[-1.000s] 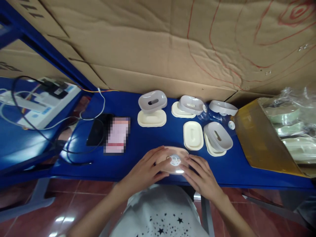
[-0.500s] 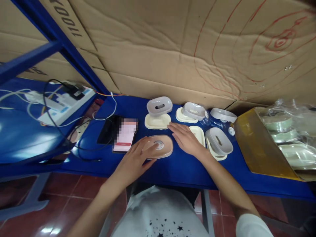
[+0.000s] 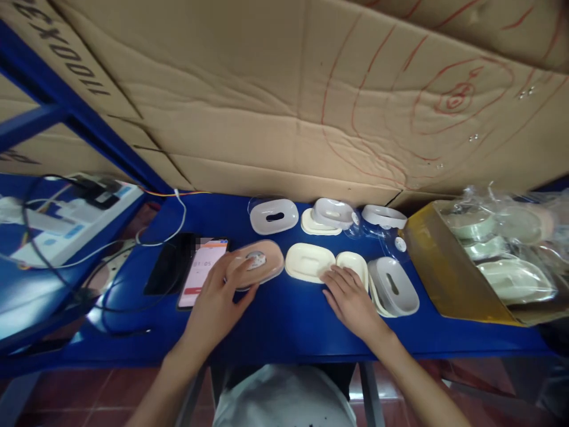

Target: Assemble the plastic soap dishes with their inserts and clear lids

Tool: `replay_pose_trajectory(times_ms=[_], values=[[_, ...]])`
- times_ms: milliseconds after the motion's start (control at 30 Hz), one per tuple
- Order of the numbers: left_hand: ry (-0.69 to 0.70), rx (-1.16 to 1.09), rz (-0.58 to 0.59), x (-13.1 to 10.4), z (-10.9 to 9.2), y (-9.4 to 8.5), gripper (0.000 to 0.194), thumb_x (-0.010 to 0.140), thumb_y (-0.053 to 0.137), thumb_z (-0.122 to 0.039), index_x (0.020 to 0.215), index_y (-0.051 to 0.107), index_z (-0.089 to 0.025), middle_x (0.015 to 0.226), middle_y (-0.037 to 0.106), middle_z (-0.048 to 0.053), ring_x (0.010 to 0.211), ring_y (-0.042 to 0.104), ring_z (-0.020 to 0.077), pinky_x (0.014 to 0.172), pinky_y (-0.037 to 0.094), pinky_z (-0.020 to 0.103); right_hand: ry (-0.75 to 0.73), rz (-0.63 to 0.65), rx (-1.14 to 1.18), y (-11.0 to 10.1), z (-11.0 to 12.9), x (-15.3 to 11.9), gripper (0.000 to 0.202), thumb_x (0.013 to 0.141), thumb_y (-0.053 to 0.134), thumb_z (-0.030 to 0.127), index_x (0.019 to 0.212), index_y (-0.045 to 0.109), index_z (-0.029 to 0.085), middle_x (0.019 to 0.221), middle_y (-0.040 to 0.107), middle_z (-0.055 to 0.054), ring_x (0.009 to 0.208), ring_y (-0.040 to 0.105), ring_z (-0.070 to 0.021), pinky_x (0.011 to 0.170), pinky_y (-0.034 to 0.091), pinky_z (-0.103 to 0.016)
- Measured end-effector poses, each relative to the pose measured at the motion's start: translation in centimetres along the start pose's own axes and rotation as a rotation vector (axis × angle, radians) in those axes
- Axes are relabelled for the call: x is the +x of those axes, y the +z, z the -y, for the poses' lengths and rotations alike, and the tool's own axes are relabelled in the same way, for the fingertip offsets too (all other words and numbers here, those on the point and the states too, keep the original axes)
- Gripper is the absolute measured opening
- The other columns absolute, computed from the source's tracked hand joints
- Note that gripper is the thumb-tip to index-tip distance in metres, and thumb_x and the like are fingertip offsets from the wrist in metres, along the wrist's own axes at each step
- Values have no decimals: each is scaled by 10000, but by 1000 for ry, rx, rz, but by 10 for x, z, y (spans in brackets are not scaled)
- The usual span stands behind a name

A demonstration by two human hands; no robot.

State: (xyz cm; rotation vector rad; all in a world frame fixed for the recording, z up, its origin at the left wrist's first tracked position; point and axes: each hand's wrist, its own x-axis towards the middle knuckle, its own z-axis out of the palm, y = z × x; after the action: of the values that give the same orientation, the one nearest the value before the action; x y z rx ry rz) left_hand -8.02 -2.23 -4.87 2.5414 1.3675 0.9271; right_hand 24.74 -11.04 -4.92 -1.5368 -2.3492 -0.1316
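My left hand (image 3: 225, 283) is closed round the left side of an oval peach soap dish (image 3: 269, 264), which has a round sticker and a clear cover. Fingers lie over the top and the thumb is along the near edge. My right hand (image 3: 349, 296) has its fingers stretched out, fingertips touching the right end of a flat cream tray (image 3: 306, 263). A second cream tray (image 3: 354, 261) sits against it on the right, partly under those fingers. Behind the cream tray lies a grey slotted soap dish (image 3: 284, 217).
A phone (image 3: 207, 261) lies left of my left hand, by a power strip (image 3: 48, 237) with cables. More grey dishes (image 3: 403, 287) stand on the right, some on cream trays, near clear covers (image 3: 391, 240). At far right is a carton (image 3: 440, 267) of bagged dishes.
The cream tray has moved right and nearer me, away from the grey slotted dish, up against the second tray. My right hand moved with it. The left hand still grips the peach dish.
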Motion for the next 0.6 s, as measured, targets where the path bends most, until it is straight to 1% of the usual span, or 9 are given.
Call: replay_pose_trajectory(times_ms=[133, 200, 267, 333, 400, 467, 533, 567, 600], values=[[-3, 71, 16, 29, 1, 15, 526, 1029, 640, -287, 1538, 518, -240, 1550, 540, 214, 1475, 529, 442, 1131, 530, 652, -40, -11, 94, -7, 1, -15, 249, 1079, 559, 172, 1291, 687, 150, 1303, 775, -107, 1354, 663, -264, 1196, 504, -486], [2, 124, 6, 39, -5, 17, 506, 1037, 613, -271, 1529, 514, -212, 1570, 524, 233, 1493, 504, 456, 1134, 510, 663, -104, -13, 142, -14, -2, -18, 261, 1086, 559, 184, 1319, 675, 170, 1371, 751, -99, 1387, 644, -242, 1215, 488, -469], [33, 146, 1, 48, -14, 14, 489, 1041, 590, -238, 1521, 505, -201, 1575, 525, 224, 1491, 507, 434, 1155, 495, 632, -120, -25, 150, -26, -7, -24, 295, 1089, 559, 192, 1368, 654, 190, 1465, 701, -104, 1431, 612, -236, 1239, 455, -478], [75, 137, 14, 60, -21, 8, 460, 1047, 567, -224, 1504, 514, -208, 1544, 567, 193, 1452, 552, 392, 1170, 488, 583, -54, -44, 120, -38, -13, -35, 324, 1084, 565, 185, 1397, 643, 219, 1511, 669, -101, 1459, 588, -244, 1257, 411, -499], [75, 131, 32, 81, -19, 3, 432, 1050, 558, -254, 1480, 547, -226, 1507, 609, 166, 1406, 592, 369, 1178, 472, 573, 61, -82, 69, -47, -18, -50, 333, 1078, 576, 186, 1398, 648, 245, 1506, 673, -94, 1455, 591, -265, 1263, 370, -523], [-11, 118, 67, 110, -4, 3, 453, 1027, 593, -315, 1474, 581, -243, 1548, 587, 164, 1432, 568, 388, 1188, 448, 590, 183, -140, 3, -48, -23, -68, 334, 1072, 588, 206, 1397, 654, 248, 1496, 678, -105, 1429, 611, -300, 1252, 354, -545], [-199, 11, 141, 141, 21, 8, 551, 948, 678, -337, 1482, 591, -236, 1569, 572, 164, 1471, 530, 405, 1203, 433, 588, 267, -193, -54, -43, -26, -85, 339, 1065, 600, 234, 1399, 658, 237, 1488, 679, -124, 1390, 640, -331, 1220, 382, -551], [-309, -76, 174, 155, 36, 12, 607, 882, 740, -324, 1466, 606, -221, 1556, 585, 165, 1456, 546, 400, 1207, 433, 570, 288, -214, -76, -39, -28, -91, 341, 1059, 609, 243, 1396, 663, 236, 1480, 684, -128, 1372, 653, -340, 1197, 406, -547], [-359, -105, 190, 167, 50, 17, 647, 839, 776, -329, 1448, 615, -187, 1511, 619, 183, 1397, 599, 395, 1170, 475, 551, 297, -231, -92, -34, -30, -96, 342, 1052, 621, 246, 1390, 668, 236, 1466, 692, -130, 1356, 664, -345, 1173, 430, -540]])
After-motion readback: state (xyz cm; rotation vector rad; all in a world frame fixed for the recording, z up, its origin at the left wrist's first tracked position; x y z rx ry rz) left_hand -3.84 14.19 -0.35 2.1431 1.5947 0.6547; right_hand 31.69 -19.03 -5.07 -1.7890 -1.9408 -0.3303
